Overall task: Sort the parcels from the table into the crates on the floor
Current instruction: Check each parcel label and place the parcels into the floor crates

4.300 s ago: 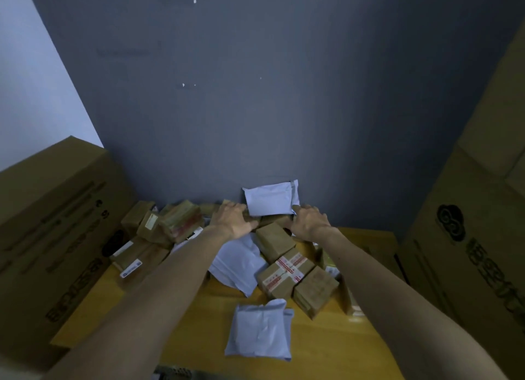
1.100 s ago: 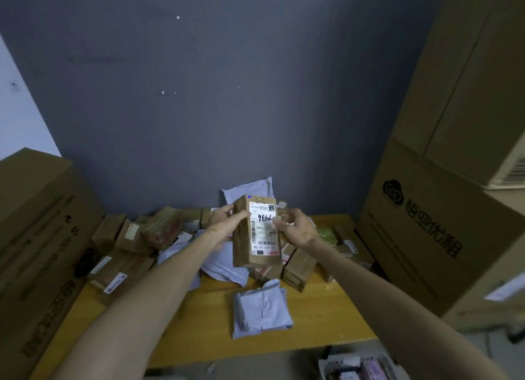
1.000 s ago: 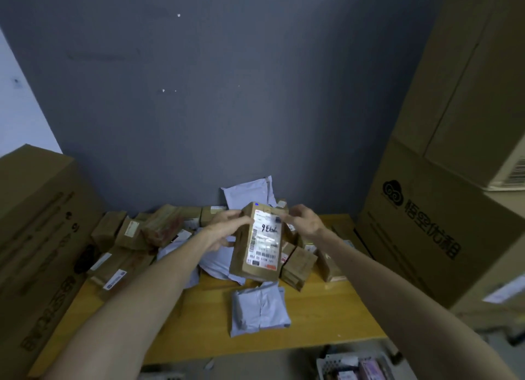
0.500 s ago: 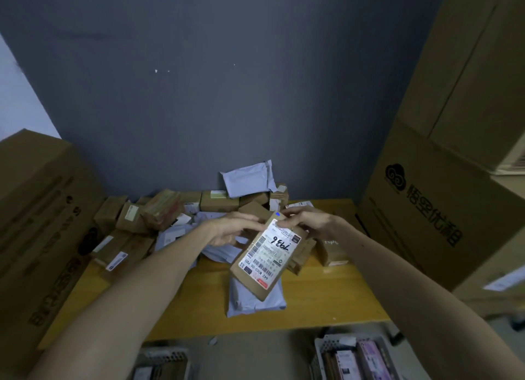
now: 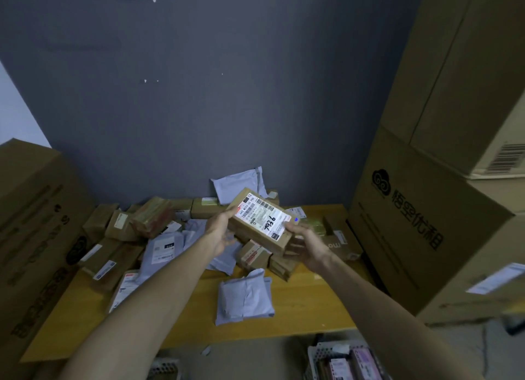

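Right now both hands are up over the heap, and between them sits a flat brown cardboard parcel (image 5: 260, 219). Its white shipping label faces the camera, with the number 7936 inked across it in black. The left hand (image 5: 220, 233) grips the parcel's left end, palm turned upward and fingers at the corner. The right hand (image 5: 305, 247) cradles the lower right end, thumb on top at the label's edge and fingers tucked underneath. The parcel is held tilted, clear of the yellow wooden tabletop (image 5: 312, 303), just above a pile of small brown boxes (image 5: 255, 256).

Down on the tabletop, a crumpled grey plastic mailer bag (image 5: 244, 298) lies alone near the front edge. A second grey mailer bag (image 5: 237, 185) leans against the dark grey-blue wall (image 5: 227, 95) at the back of the heap. More taped brown cartons (image 5: 125, 229) and mailers spread off to the left.

On the floor, a white lattice crate (image 5: 324, 354) shows at the lower right with packets inside. The rim of another white crate (image 5: 163, 369) peeks in at the lower left. Big cardboard flanks the scene: a stack of printed shipping cartons (image 5: 426, 237) on the right, one large brown carton (image 5: 31, 223) on the left.
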